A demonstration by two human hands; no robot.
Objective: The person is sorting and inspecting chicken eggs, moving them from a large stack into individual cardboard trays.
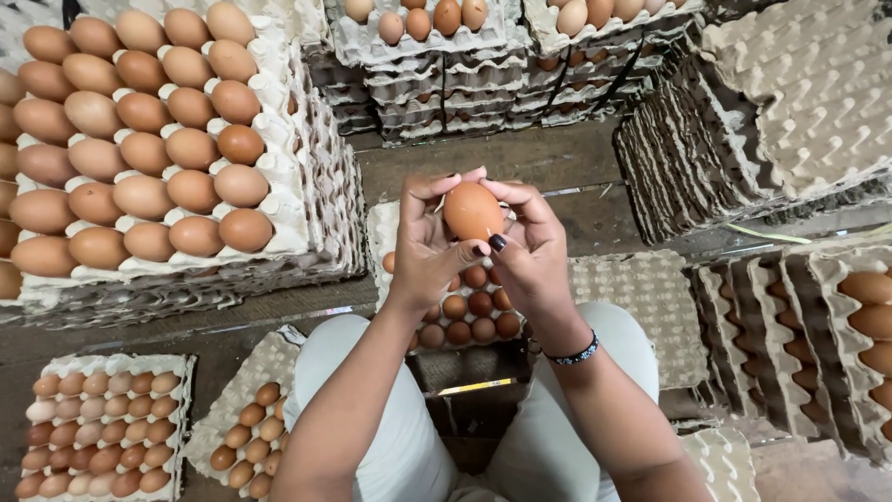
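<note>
Wooden floor (520,158) w/ stacked cardboard egg trays (790,102) all around

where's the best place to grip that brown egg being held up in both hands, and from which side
Grip the brown egg across its rounded middle, fingertips on opposite sides, as the left hand and right hand do now. It stands with its long axis near upright, so coming from left and right meets the widest curve. Its narrower ends would likely slip more easily.
</note>
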